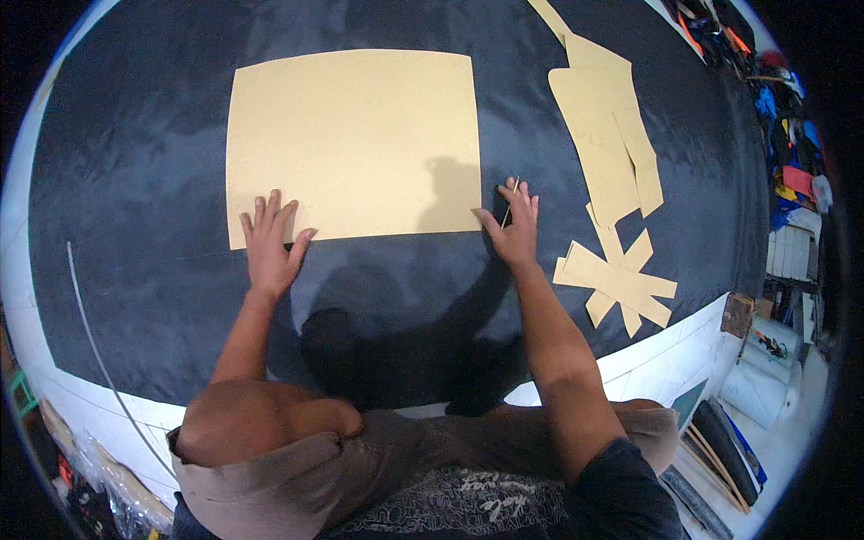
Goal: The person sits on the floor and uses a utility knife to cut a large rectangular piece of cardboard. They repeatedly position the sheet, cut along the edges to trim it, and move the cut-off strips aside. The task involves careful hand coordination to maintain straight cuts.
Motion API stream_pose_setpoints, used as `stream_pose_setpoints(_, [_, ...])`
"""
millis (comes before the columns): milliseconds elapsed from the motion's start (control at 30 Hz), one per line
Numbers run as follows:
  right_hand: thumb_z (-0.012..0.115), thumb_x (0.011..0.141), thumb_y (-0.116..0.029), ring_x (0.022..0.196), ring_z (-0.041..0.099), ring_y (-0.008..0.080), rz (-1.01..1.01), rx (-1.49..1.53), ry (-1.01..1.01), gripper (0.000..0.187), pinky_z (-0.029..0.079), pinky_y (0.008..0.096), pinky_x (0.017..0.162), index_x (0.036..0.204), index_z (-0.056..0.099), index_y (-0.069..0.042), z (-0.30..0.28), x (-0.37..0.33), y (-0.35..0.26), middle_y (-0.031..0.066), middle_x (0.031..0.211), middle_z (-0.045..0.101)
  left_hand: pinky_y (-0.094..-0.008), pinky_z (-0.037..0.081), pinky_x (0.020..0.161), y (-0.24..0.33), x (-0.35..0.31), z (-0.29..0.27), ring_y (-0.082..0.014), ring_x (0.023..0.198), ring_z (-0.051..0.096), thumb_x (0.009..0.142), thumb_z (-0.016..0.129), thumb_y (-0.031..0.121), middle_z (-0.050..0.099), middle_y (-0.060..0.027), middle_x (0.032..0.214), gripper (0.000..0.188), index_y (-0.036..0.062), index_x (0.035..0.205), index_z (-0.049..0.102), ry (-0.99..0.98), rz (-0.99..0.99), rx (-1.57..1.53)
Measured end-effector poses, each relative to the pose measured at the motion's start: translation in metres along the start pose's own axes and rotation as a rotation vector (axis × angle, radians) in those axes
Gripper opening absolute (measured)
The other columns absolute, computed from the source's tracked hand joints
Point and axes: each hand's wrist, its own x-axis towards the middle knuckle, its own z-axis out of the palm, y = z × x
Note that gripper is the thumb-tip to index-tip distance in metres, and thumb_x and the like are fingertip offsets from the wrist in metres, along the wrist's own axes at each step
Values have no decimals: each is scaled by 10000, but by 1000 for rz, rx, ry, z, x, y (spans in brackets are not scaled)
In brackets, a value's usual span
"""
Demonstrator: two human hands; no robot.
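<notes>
A large, pale tan cardboard sheet point(360, 135) lies flat on dark cloth point(135, 180), its far edge slightly curved. My left hand point(272, 247) rests on the sheet's near left corner with spread fingers and holds nothing. At the near right corner, the thumb of my right hand point(515, 236) touches the sheet's edge. Between the fingers of that hand is a thin, pale pen-like stick point(510, 209); its exact kind is too small to make out. Shadows of my head and arm fall across the sheet and cloth.
To the right lie overlapping tan cardboard pieces point(594, 135) and a crossed heap of cardboard strips point(621, 281). A thin pale cord or strip point(85, 315) curves along the left. Beyond the cloth's right edge are clear plastic-wrapped rolls point(760, 382) and colourful clutter point(796, 180).
</notes>
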Motion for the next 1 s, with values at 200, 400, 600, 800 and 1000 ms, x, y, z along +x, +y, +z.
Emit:
stream_pose_setpoints(200, [823,834,-403,1497,344,410,-36,-13,8,653,161,577,1239,1339,593,-58,1,3,3,184,1525,516,-651,128,1225,-2,0,3,-444,1507,296,949,663,486,404,-186,1596,583,105,1383,592,29,2,-23])
stream_pose_setpoints(400, [827,840,-319,1465,381,423,-115,-82,-6,606,188,595,1221,1320,597,-30,-1,2,12,212,1495,526,-625,244,1197,1,-8,-6,-445,1446,391,941,670,467,459,-210,1537,557,100,1357,616,171,27,-93])
stream_pose_setpoints(600, [781,899,-303,1515,304,421,-43,-103,-80,613,139,576,1252,1387,537,-23,-1,2,5,208,1567,453,-603,215,1226,-3,-20,6,-429,1483,336,964,628,489,423,-182,1569,596,121,1428,562,148,-73,-51])
stream_pose_setpoints(800, [764,915,-329,1527,280,411,-32,-106,-121,617,133,562,1261,1395,530,-20,-4,4,4,197,1587,431,-618,195,1230,-4,-26,6,-391,1499,323,958,624,518,415,-152,1581,627,137,1448,541,135,-99,-95])
stream_pose_setpoints(1000, [750,929,-344,1530,276,408,-24,-116,-133,615,138,562,1259,1398,526,-16,-9,4,1,195,1595,420,-706,158,1192,2,-27,3,-372,1498,335,925,654,553,427,-138,1576,652,157,1435,563,150,-162,-26])
